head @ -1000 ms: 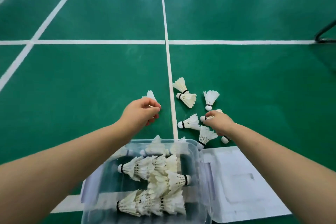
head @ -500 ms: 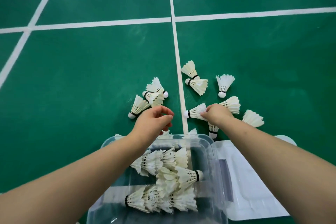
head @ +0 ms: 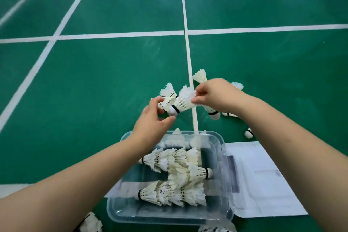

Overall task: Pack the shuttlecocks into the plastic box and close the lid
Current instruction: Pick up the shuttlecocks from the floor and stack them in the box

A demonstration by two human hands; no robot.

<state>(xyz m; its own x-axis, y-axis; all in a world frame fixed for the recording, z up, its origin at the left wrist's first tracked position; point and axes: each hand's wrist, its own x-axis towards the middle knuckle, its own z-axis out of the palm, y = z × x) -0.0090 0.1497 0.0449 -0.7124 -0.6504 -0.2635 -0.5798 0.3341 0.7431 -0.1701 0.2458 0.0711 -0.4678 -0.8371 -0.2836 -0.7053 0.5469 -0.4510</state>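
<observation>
A clear plastic box [head: 220, 142] sits open on the green floor just in front of me, with several white shuttlecocks [head: 178, 175] lying in it. Its lid [head: 263, 184] lies flat to the right of the box. My right hand [head: 216, 96] pinches the feathers of one shuttlecock [head: 183, 102] above the floor beyond the box, cork pointing down-left. My left hand [head: 152, 120] is beside that cork, thumb and forefinger spread on either side of it and holding nothing. Two more shuttlecocks [head: 169, 90] lie on the floor behind the left hand's fingers.
Loose shuttlecocks lie on the floor under and right of my right hand: one [head: 200, 76] by the white court line [head: 188, 47], one [head: 213, 114] under the wrist, one cork [head: 249, 133] near the lid. More shuttlecocks [head: 92, 222] show at the bottom edge.
My right hand has lifted a shuttlecock off the floor and carried it left toward my left hand. My left hand has moved away from the box to meet it.
</observation>
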